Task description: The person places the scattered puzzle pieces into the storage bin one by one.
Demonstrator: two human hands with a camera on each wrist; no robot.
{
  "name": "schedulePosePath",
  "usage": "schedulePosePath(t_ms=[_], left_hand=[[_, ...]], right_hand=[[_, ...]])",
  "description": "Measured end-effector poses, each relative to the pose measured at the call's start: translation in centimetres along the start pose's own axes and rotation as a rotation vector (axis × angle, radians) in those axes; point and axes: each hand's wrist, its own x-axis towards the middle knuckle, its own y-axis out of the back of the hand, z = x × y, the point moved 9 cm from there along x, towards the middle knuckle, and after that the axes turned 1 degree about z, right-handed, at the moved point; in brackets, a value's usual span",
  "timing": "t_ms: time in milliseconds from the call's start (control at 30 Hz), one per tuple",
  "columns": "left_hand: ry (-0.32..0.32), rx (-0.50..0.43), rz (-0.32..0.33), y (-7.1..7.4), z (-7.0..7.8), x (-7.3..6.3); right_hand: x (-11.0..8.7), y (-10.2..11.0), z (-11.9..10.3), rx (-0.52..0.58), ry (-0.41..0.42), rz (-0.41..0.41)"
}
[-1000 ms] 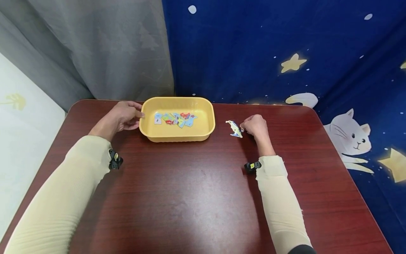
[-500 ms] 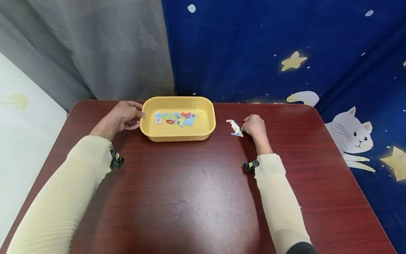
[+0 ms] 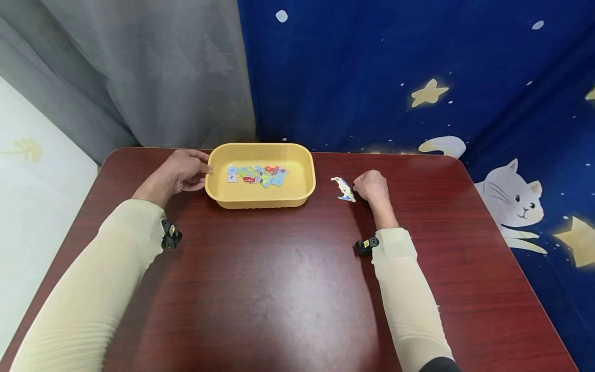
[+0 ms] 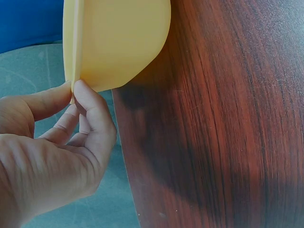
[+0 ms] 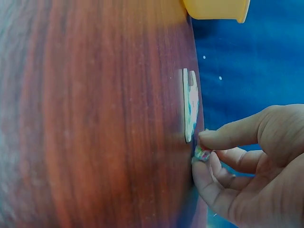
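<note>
My left hand [image 3: 182, 169] pinches the left end rim of a yellow plastic basin [image 3: 301, 181]. Thumb and forefinger close on that rim [image 4: 76, 57] in the left wrist view. Several flat, colourful puzzle pieces [image 3: 265, 175] lie together in the basin, map-like in shape. Right of it, on the tabletop, is a pale puzzle piece [image 3: 345, 190] with blue patches. Just beside that piece, my right hand [image 3: 372, 186] holds a small multicoloured puzzle piece [image 5: 202, 153] between thumb and fingertips, low at the table. In the head view the hand hides this small piece.
The dark red wooden table [image 3: 255, 284] has its far edge right behind the basin. A grey curtain [image 3: 186, 77] and a blue starry curtain [image 3: 348, 77] hang past that edge. A wrist camera [image 3: 171, 235] sits on the left wrist, another camera [image 3: 366, 245] on the right.
My right hand has turned slightly, and the small piece that showed at its fingertips a second ago is now hidden in the head view. The left hand and basin stay put.
</note>
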Motion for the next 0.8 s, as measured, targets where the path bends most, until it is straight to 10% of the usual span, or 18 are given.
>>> schedulePosePath(t_ms=[500, 800], left_hand=[[-0.017, 0.005, 0.002, 0.1, 0.0, 0.1], [-0.012, 0.003, 0.003, 0.1, -0.2, 0.2]], right_hand=[[-0.2, 3.1, -3.7, 0.185, 0.084, 0.150], [-0.6, 3.1, -7.4, 0.350, 0.136, 0.101]])
